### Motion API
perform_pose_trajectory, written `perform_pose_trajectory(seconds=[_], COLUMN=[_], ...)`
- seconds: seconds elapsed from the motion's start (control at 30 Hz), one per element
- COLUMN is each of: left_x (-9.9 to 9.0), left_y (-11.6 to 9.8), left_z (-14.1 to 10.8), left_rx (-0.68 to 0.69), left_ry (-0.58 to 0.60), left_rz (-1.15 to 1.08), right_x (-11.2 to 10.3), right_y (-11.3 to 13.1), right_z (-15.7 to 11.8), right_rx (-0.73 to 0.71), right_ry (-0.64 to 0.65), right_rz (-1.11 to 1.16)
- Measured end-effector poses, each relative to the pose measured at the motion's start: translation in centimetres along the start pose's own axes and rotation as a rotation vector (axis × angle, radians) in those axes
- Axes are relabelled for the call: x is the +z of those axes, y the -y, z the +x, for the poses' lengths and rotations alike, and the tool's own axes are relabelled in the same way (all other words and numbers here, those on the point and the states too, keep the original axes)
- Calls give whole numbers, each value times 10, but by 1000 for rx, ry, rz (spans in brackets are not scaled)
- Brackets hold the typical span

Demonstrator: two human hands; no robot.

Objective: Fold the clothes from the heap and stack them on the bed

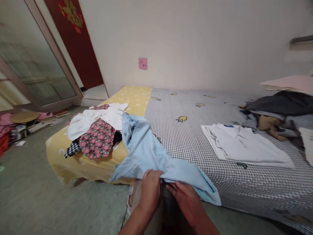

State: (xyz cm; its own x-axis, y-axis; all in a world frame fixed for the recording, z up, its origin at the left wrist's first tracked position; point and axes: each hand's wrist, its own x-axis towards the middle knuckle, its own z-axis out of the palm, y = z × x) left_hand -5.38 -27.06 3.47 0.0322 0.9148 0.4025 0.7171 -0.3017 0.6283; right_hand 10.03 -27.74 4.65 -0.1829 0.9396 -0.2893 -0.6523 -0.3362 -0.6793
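A light blue shirt (151,150) lies crumpled across the front edge of the bed, one end reaching toward the clothes pile and the other hanging down on the right. My left hand (151,187) is closed on its near edge, fingers curled over the cloth. Just to the right, my right hand (187,197) pinches the same edge between thumb and fingers; part of its grip is hidden under the fabric. Both hands are close together at the bed's front, above my lap.
On the bed's yellow cover (58,153) sits a loose pile with a floral garment (99,140) and a white garment (84,122). Folded white shirts (244,143) rest on the checked sheet (171,114). Dark and brown clothes (276,107) are heaped at far right. Assorted items lie on the floor left.
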Motion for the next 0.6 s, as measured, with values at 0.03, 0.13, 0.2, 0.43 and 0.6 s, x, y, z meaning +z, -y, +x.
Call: perform_pose_trajectory(seconds=[0.03,0.13,0.2,0.43,0.6], left_x=[-4,-17,-23,-15,-2], left_y=[1,0,-5,-16,-20], left_z=[5,12,9,-22,-30], left_rx=[-87,-375,-567,-1233,-1226], left_ry=[34,109,192,148,-88], left_rz=[-122,-542,-884,-1600,-1716], right_x=[-1,-4,-4,-6,-3], right_y=[1,7,13,27,8], right_z=[1,6,9,2,-12], right_rx=[-12,-81,-100,-54,33], right_ry=[-45,-145,-187,-66,-4], right_rz=[-6,39,81,-118,-309])
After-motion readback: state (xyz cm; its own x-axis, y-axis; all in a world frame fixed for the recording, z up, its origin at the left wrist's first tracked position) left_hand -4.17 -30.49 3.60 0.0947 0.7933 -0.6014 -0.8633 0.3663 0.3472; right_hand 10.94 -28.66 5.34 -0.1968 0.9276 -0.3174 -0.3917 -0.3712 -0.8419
